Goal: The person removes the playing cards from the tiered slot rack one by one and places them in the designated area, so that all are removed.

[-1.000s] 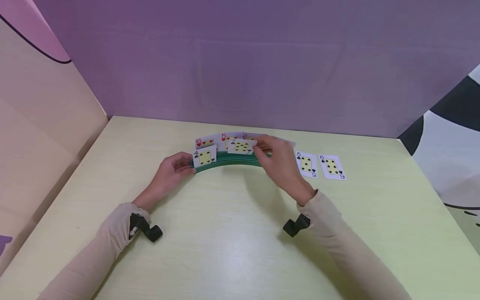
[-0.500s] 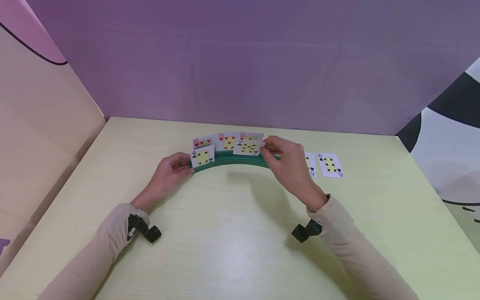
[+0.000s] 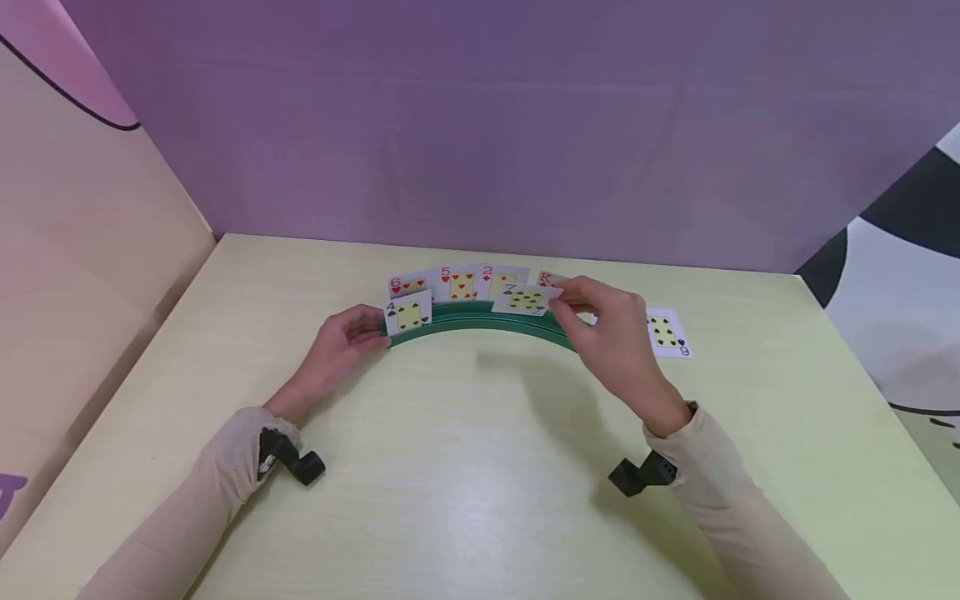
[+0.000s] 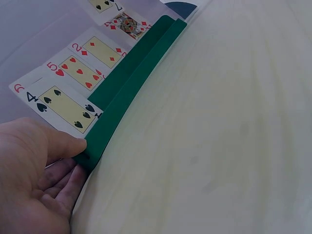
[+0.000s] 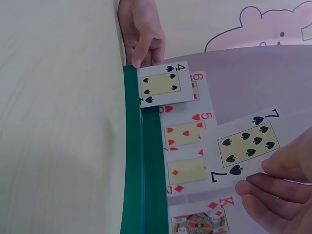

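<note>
My left hand [image 3: 341, 343] grips the left end of a green curved card holder [image 3: 480, 315], its thumb on the front near the four of spades [image 4: 63, 109]. That four stands in the front slot, partly over the six of hearts [image 3: 408, 285]. Behind it, the back row also bears the five of hearts [image 4: 78, 73], two of diamonds [image 4: 101, 51] and king of diamonds [image 5: 200, 222]. Between thumb and fingers, my right hand [image 3: 611, 337] pinches the seven of spades [image 5: 248, 146] by its right edge. In the head view this card overlaps the holder's right half, face toward me.
Flat on the table [image 3: 450, 500], right of the holder, lies a six of spades [image 3: 667, 333], partly behind my right hand. Another card beside it is almost wholly hidden by the hand. A purple wall [image 3: 525, 150] rises behind the table's back edge.
My right hand has carried the seven of spades rightward along the holder, uncovering the two of diamonds and covering the flat five of spades. My left hand has stayed at the holder's end.
</note>
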Demonstrator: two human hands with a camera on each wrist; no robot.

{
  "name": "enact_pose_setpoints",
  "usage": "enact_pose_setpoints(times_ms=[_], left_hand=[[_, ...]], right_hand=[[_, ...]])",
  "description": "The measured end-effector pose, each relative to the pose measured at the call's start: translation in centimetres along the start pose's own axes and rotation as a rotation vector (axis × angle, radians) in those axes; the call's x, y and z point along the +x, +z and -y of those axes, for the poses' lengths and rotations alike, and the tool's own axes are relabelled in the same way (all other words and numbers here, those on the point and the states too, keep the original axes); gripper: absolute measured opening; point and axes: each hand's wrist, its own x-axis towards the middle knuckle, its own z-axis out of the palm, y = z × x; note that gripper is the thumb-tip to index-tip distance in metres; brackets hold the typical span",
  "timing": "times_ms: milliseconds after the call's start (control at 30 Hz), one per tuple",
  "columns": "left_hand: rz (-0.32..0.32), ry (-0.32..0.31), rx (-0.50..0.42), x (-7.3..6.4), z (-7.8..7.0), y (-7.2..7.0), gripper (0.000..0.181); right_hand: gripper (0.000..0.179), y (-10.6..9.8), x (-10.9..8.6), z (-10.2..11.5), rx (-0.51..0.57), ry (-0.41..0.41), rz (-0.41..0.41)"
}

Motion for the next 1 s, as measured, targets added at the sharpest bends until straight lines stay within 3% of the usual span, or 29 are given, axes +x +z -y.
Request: enact_pose_setpoints(times_ms=[700,1000], left_hand=[[0.006,-0.006,0.025,0.0,-0.1,0.1,0.039],[0.011,-0.008,0.015,0.0,0.1,0.2,0.039]], right_hand=[[0.007,-4.9,-1.4,-2.5,-0.102,0.047,-0.139],[0.016,-7.1,-1.3,-4.2,-0.122,0.185,-0.178]])
